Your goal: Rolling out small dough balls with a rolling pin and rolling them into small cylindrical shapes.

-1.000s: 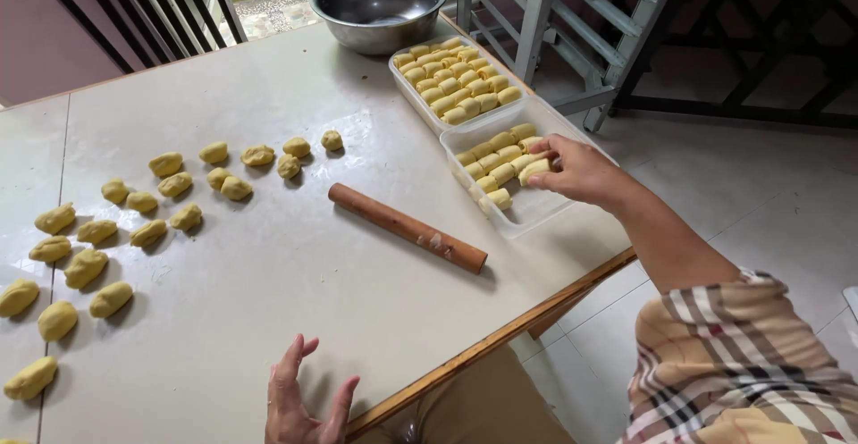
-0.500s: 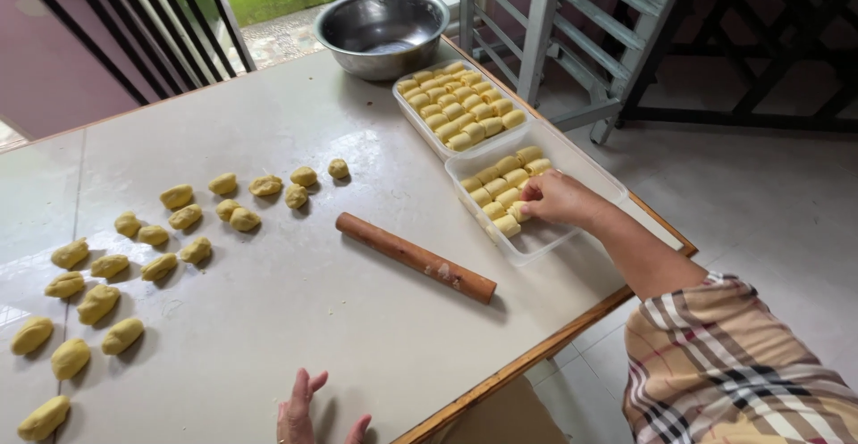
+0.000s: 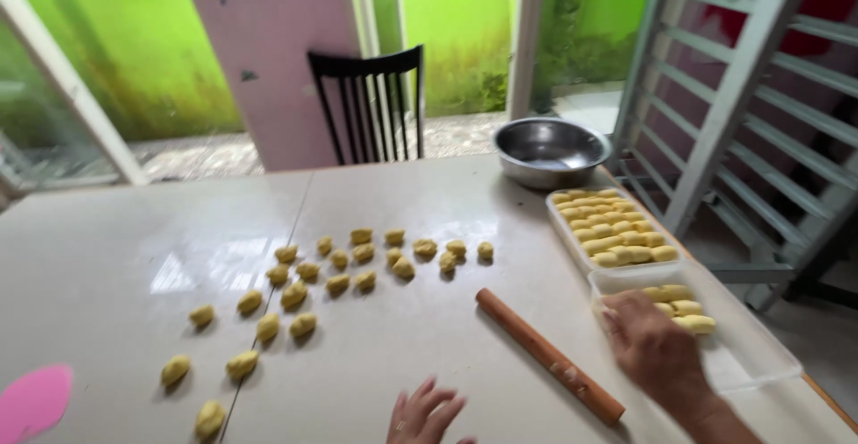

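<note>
Dough pieces (image 3: 684, 308) crosswise under right hand (image 3: 655, 347)

Pale glossy tabletop (image 3: 134, 256) with daylight glare patch, seam running through it. Black slatted wooden chair (image 3: 371, 109) at far edge. Pink wall panel (image 3: 268, 51) behind chair. Bright green, stained outer walls (image 3: 465, 24) beyond open doorways; gravelly ground (image 3: 206, 154) outside. Pale grey-blue metal rack (image 3: 742, 96) right of table, on light tiled floor (image 3: 804, 328).
</note>
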